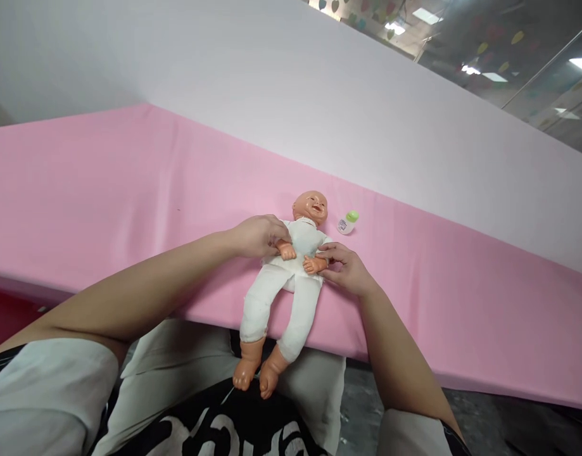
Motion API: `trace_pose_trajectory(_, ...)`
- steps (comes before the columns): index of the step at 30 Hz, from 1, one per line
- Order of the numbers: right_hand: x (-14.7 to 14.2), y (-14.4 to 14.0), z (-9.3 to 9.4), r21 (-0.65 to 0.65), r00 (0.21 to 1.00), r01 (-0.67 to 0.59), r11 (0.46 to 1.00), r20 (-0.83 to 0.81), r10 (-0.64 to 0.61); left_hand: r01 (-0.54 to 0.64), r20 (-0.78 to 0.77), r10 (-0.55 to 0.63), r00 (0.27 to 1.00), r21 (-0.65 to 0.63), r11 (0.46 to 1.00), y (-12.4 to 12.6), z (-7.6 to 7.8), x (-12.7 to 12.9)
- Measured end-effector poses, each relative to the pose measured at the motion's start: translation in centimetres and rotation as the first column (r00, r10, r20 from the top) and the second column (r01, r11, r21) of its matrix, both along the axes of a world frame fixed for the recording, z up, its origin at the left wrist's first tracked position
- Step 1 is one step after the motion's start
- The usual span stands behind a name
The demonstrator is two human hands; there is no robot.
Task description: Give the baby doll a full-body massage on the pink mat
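A baby doll (306, 244) lies on its back on the pink-covered table, its white cloth body face up and its legs hanging past the front edge toward my lap. My left hand (258, 235) has its fingers curled round the doll's arm on the left, just above the plastic hand. On the other side, my right hand (346, 268) pinches the doll's other arm near the wrist. Both doll hands rest over its belly. Close to the doll's head stands a small clear bottle (347, 223) with a green cap, slightly tilted in view and touched by neither hand.
The pink table cover (215, 171) stretches to both sides and meets a white wall (253, 82) at the back. Glass panels (499, 57) sit above the wall at the upper right. My lap is right below the table's front edge.
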State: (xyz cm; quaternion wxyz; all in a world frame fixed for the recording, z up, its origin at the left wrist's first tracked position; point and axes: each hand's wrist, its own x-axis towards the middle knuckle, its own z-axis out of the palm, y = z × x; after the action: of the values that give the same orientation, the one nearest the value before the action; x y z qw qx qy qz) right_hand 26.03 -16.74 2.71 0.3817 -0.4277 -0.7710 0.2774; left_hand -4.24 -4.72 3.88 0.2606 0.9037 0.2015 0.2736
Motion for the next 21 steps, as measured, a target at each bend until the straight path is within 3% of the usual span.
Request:
trace_pose_trajectory(4, 0.1, 0.2, -0.2, -0.009, 0.999, 0.039, 0.999, -0.009, -0.039, -0.047, 0.016, 0.047, 0.999, -0.002, 0.999, 0.0, -0.2, 0.0)
trace_pose_trajectory(8, 1.4, 0.8, -0.3, -0.070, 0.954, 0.235, 0.969, -0.173, -0.244, -0.261, 0.084, 0.272, 0.959, -0.129, 0.957, 0.6, -0.7, -0.4)
trace_pose_trajectory(12, 4.7, 1.7, -0.8, -0.169, 0.806, 0.406, 0.898, -0.397, -0.439, -0.472, 0.169, 0.534, 0.828, -0.302, 0.828, 2.3, -1.0, -1.4)
trace_pose_trajectory(16, 7.6, 2.6, -1.9, -0.379, 0.651, 0.506, 0.775, -0.421, -0.632, -0.659, 0.067, 0.737, 0.673, -0.397, 0.638, 4.8, -1.7, -3.1)
trace_pose_trajectory(19, 8.3, 3.1, -2.7, -0.529, 0.630, 0.508, 0.680, -0.309, -0.712, -0.624, 0.026, 0.745, 0.667, -0.526, 0.577, 6.4, -2.7, -4.0)
trace_pose_trajectory(21, 8.2, 3.3, -3.0, -0.552, 0.644, 0.516, 0.655, -0.254, -0.722, -0.588, 0.030, 0.741, 0.670, -0.588, 0.556, 7.0, -3.3, -4.2)
